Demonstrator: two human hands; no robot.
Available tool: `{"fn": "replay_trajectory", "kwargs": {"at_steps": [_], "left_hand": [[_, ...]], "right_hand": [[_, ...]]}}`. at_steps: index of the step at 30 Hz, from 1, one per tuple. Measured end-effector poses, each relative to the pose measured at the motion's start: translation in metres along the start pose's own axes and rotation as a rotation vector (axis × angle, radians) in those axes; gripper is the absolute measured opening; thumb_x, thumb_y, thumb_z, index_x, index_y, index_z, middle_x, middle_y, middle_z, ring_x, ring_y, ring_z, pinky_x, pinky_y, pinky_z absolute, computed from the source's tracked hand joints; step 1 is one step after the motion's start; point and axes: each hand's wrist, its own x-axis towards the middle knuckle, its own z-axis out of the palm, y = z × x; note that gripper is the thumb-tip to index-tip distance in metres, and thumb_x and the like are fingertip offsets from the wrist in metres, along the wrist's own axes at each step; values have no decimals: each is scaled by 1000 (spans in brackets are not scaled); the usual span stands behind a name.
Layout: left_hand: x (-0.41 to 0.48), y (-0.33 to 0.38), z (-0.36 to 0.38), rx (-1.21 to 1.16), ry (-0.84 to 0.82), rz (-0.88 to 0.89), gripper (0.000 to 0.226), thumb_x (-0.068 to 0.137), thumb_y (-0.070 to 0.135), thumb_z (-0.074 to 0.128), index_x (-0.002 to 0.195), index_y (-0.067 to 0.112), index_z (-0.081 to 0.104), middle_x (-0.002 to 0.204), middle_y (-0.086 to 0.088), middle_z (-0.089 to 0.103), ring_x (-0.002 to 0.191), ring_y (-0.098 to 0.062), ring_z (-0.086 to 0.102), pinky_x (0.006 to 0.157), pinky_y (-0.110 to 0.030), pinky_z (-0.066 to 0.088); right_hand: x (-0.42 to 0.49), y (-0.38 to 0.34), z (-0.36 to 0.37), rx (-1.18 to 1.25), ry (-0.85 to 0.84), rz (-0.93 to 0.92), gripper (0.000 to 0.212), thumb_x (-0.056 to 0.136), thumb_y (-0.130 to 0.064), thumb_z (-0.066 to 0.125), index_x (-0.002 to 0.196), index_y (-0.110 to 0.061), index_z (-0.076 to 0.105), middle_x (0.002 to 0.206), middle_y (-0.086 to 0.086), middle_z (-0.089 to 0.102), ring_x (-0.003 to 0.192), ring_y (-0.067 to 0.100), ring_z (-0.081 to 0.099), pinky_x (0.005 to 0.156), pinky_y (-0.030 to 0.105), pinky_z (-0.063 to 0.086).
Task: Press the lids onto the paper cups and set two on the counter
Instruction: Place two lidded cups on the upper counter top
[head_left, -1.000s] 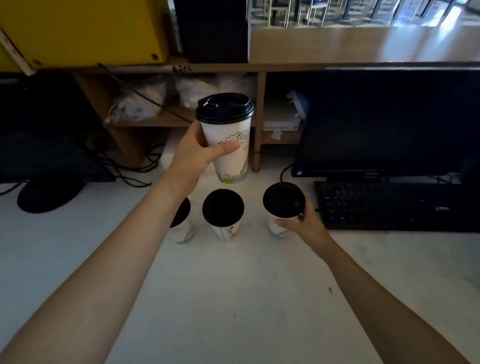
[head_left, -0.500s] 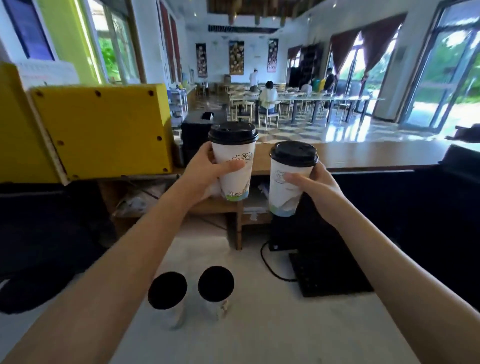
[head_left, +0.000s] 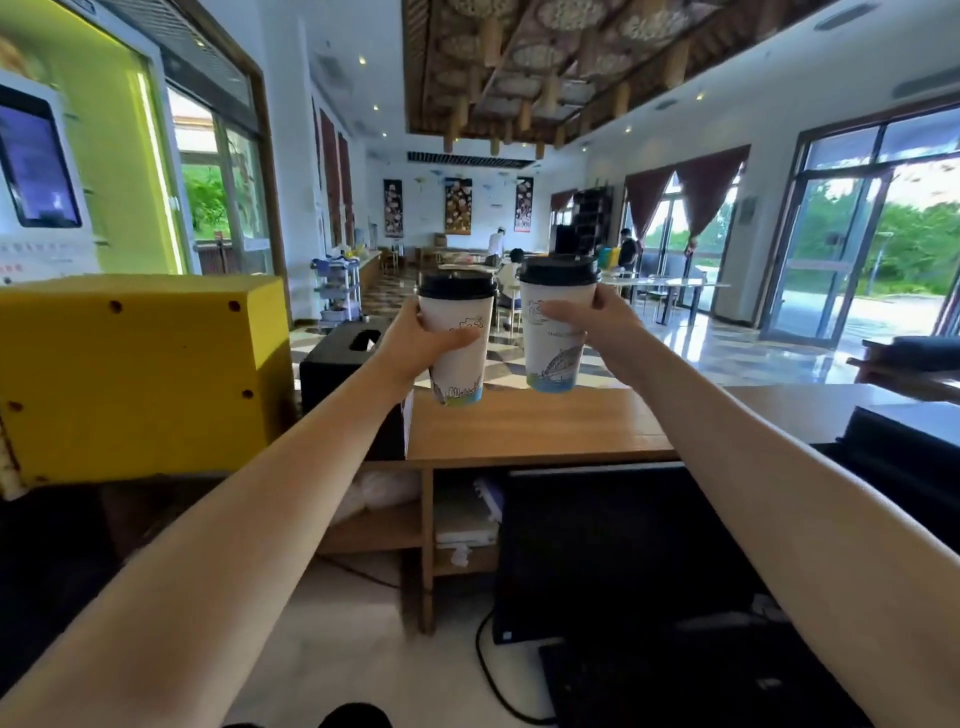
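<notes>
I hold two white paper cups with black lids upright, side by side, above the wooden counter (head_left: 540, 431). My left hand (head_left: 415, 345) grips the left cup (head_left: 460, 364) around its middle. My right hand (head_left: 597, 325) grips the right cup (head_left: 553, 358), which rides slightly higher. Both cup bases hang just over the counter's top, not touching it. A black lid (head_left: 353, 716) of another cup on the lower white desk shows at the bottom edge.
A yellow box (head_left: 140, 374) stands at the left, a black box (head_left: 337, 358) beside it on the counter. Under the counter are shelves and a dark monitor (head_left: 613, 551) with a keyboard (head_left: 691, 686). People sit in the dining hall beyond.
Both hands have lifted their cups higher and farther forward, from in front of the shelf to above the counter top. My view has tilted upward; the desk cups dropped almost out of sight.
</notes>
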Motion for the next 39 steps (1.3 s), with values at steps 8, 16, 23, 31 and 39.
{"fn": "replay_trajectory", "kwargs": {"at_steps": [8, 16, 23, 31, 39], "left_hand": [[47, -80, 39, 110, 174, -120, 50, 72, 9, 79, 109, 6, 46, 106, 1, 58, 96, -16, 57, 85, -35, 50], [61, -137, 43, 55, 239, -128, 80, 57, 28, 87, 124, 12, 47, 124, -8, 61, 110, -24, 60, 91, -46, 53], [51, -134, 55, 120, 244, -114, 58, 77, 17, 74, 125, 15, 41, 116, 0, 55, 108, -18, 55, 87, -34, 48], [36, -95, 55, 290, 116, -415, 52, 91, 25, 58, 135, 2, 42, 137, -14, 51, 123, -30, 51, 73, -29, 43], [-4, -8, 39, 724, -199, -585, 60, 99, 42, 37, 145, 5, 28, 147, -14, 39, 128, -32, 46, 91, -40, 43]], "right_hand": [[66, 114, -4, 2, 100, 178, 64, 68, -25, 82, 123, -13, 50, 119, 4, 62, 103, 25, 61, 86, 44, 53], [73, 169, -7, 8, 54, 167, 64, 72, -21, 79, 126, -11, 45, 118, 4, 61, 104, 21, 60, 82, 36, 52], [66, 177, -7, -84, 50, 157, 58, 76, -32, 75, 122, -15, 45, 117, 7, 58, 105, 22, 57, 87, 37, 51], [43, 126, -17, -276, -145, 438, 58, 90, -36, 59, 136, -5, 42, 143, 8, 45, 134, 26, 40, 104, 39, 34], [3, 33, -20, -684, -231, 560, 81, 88, -46, 58, 147, -5, 20, 151, 19, 30, 131, 38, 41, 105, 48, 40]]}}
